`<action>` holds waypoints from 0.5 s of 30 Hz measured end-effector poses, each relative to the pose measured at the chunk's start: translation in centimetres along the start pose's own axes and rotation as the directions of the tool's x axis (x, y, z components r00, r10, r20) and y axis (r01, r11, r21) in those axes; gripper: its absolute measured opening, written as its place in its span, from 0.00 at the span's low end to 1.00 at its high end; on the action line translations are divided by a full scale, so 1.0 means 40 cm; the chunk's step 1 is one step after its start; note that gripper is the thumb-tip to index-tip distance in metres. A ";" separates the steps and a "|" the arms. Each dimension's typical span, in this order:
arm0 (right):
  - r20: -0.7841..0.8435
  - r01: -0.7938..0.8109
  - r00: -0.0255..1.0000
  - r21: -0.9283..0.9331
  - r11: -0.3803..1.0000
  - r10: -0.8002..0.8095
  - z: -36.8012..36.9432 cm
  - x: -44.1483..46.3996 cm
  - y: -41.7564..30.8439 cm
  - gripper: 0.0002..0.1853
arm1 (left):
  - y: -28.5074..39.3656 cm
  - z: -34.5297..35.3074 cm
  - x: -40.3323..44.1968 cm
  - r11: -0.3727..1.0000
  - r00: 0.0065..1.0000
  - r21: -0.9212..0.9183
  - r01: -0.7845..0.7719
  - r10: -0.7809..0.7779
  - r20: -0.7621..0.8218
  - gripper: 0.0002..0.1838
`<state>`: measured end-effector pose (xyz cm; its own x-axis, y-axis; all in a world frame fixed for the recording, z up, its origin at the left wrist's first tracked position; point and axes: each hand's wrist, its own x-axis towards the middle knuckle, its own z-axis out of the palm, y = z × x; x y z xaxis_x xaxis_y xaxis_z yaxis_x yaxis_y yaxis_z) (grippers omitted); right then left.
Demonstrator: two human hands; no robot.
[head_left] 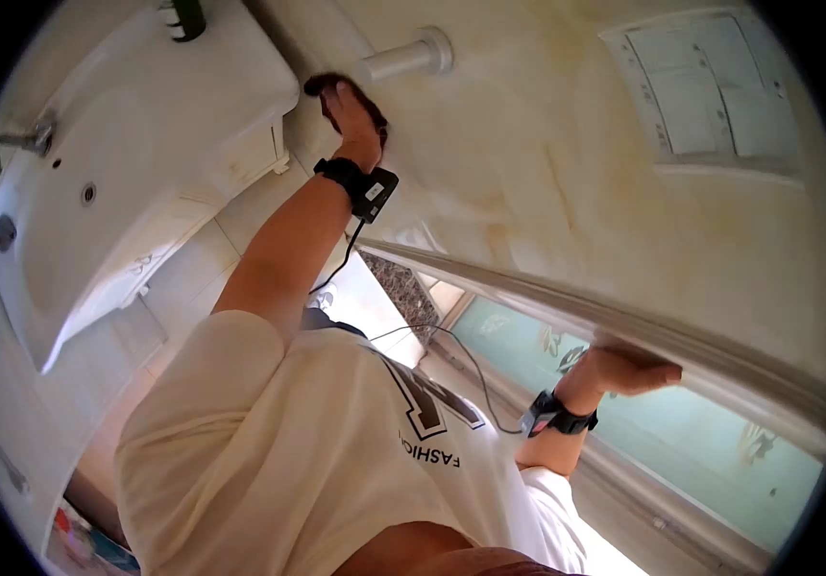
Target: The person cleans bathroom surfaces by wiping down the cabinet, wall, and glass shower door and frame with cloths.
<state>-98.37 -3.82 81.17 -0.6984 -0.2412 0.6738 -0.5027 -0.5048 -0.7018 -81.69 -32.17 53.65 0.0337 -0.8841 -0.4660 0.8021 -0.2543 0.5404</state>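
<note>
My left hand is pressed to the cream marbled wall, over a dark brown cloth that shows around its fingers. A white cylindrical wall fitting is just beside that hand. Lower right, my right hand rests at the long pale door frame, fingers stretched out and nothing visible in them; part of it is in shadow. Both wrists wear black straps with small devices, and thin cables run from them toward my body.
A white washbasin with a metal tap stands at left, a dark green bottle on its rim. A white switch panel is set in the wall at upper right. Frosted patterned glass lies beyond the frame.
</note>
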 end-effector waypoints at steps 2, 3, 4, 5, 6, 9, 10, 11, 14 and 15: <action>0.021 0.008 1.000 -0.015 1.000 -0.007 0.001 0.007 -0.002 0.37 | -0.032 -0.015 0.010 0.997 0.998 -0.033 0.064 -0.065 -0.027 0.34; 0.021 0.013 1.000 -0.019 1.000 -0.012 0.007 0.013 0.012 0.39 | -0.017 0.002 0.014 1.000 0.999 0.018 -0.011 0.012 -0.032 0.34; 0.020 -0.017 1.000 -0.005 1.000 0.017 0.021 0.012 0.014 0.38 | 0.001 0.030 0.008 0.994 0.996 0.070 -0.086 0.088 -0.023 0.34; 0.014 -0.045 0.999 0.008 0.999 0.045 0.032 0.007 0.013 0.38 | 0.020 0.057 0.001 0.980 0.987 0.122 -0.159 0.161 -0.002 0.35; 0.012 -0.063 0.998 -0.006 0.998 0.063 0.037 0.003 0.013 0.38 | 0.044 0.086 -0.013 0.957 0.972 0.171 -0.236 0.234 0.028 0.36; 0.060 -0.026 0.998 -0.064 0.998 0.030 0.068 -0.003 0.031 0.38 | 0.259 0.190 -0.132 0.878 0.989 0.458 -0.137 0.096 0.111 0.35; -0.012 -0.026 1.000 -0.107 0.994 0.024 0.060 -0.028 0.057 0.39 | 0.240 0.164 -0.072 0.944 0.959 0.229 -0.238 0.192 0.209 0.35; -0.072 -0.080 0.995 -0.125 0.989 0.072 0.058 -0.026 0.070 0.40 | 0.246 0.186 -0.122 0.918 0.923 0.281 -0.280 0.178 0.341 0.37; -0.158 -0.182 0.975 -0.164 0.970 0.156 0.067 -0.032 0.070 0.42 | 0.103 0.108 -0.142 0.669 0.690 0.319 -0.671 0.405 0.600 0.37; -0.138 -0.141 0.984 -0.210 0.967 0.113 0.047 -0.035 0.075 0.42 | 0.066 0.077 -0.170 0.484 0.514 0.293 -0.825 0.426 0.745 0.36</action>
<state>-97.92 -6.57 78.54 -0.8146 -0.1801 0.5514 -0.4950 -0.2798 -0.8226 -81.63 -28.06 60.42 -0.0851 -0.8544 0.5126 0.1856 0.4918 0.8507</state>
